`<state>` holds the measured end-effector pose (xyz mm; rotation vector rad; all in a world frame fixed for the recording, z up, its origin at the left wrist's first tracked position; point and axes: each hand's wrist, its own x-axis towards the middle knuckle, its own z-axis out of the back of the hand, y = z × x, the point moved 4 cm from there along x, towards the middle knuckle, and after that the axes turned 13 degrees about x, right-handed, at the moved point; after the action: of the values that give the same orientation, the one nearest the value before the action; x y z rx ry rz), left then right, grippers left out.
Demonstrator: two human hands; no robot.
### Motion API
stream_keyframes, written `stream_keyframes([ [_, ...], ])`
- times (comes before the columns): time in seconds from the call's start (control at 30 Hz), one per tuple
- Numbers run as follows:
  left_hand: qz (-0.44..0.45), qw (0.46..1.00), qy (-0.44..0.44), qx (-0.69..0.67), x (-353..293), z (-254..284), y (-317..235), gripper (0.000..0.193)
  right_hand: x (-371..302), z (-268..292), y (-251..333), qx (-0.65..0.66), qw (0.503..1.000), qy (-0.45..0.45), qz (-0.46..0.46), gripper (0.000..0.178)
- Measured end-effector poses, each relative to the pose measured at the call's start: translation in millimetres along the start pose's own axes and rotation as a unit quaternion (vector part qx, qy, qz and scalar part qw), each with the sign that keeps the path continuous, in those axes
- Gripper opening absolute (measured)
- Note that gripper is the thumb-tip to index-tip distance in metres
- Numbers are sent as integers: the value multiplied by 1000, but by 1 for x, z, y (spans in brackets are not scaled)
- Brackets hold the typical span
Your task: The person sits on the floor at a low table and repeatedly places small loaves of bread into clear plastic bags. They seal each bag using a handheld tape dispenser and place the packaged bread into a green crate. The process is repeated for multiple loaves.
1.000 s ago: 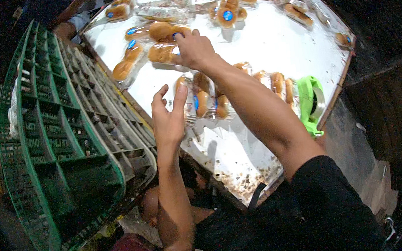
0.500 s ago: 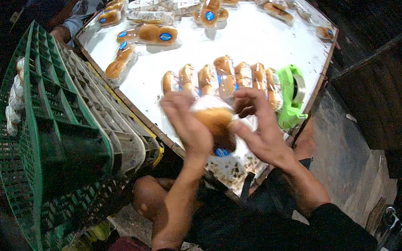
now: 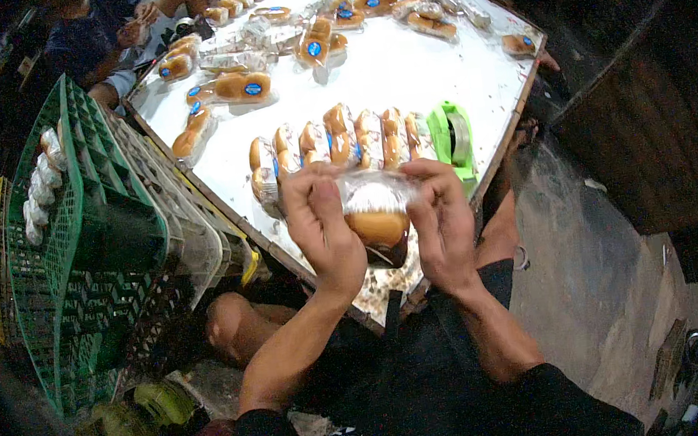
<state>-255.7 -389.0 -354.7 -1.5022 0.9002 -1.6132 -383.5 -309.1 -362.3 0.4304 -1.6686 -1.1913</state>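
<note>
Between my two hands is a bagged bread roll (image 3: 379, 227), brown-topped, in a clear plastic bag. My left hand (image 3: 327, 230) has its fingers curled on the bag's left side near the top. With bent fingers, my right hand (image 3: 446, 227) pinches the right side of the same bag. The clear film stretches between them above the bread. Just beyond stands a row of several wrapped rolls (image 3: 341, 139), packed side by side. At the row's right end sits a bright green tape dispenser (image 3: 453, 145) with a roll of tape in it.
More bagged rolls (image 3: 242, 87) with blue labels lie scattered over the far part of the white tabletop (image 3: 272, 114). Stacked green and grey crates (image 3: 112, 199) stand close on the left. Another person's arm (image 3: 114, 60) is at the far left.
My hands have shifted from the bread's sides to the bag's upper edges, and the film now spreads between them. The view has turned, so the table's things appear further left.
</note>
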Motion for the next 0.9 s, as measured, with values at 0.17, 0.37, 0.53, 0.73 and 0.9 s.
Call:
stream_keyframes([
  [0.17, 48, 997, 34, -52, -18, -10, 8, 21, -3, -5, 10, 174, 975, -24, -140, 9],
  [0.37, 83, 988, 85, -95, -16, -19, 9, 23, -8, -7, 14, 190, 980, -56, -1, 9],
  [0.53, -142, 988, -37, 46, -33, -16, -4, 40, -1, -17, 2, 243, 964, -86, -62, 13],
  [0.73, 99, 986, 133, 33, -27, -17, 26, 29, 7, -19, -11, 13, 993, -111, -37, 18],
  [0.9, 43, 990, 130, 27, -22, -13, 39, 29, -11, -27, -14, -148, 988, 19, -46, 28],
])
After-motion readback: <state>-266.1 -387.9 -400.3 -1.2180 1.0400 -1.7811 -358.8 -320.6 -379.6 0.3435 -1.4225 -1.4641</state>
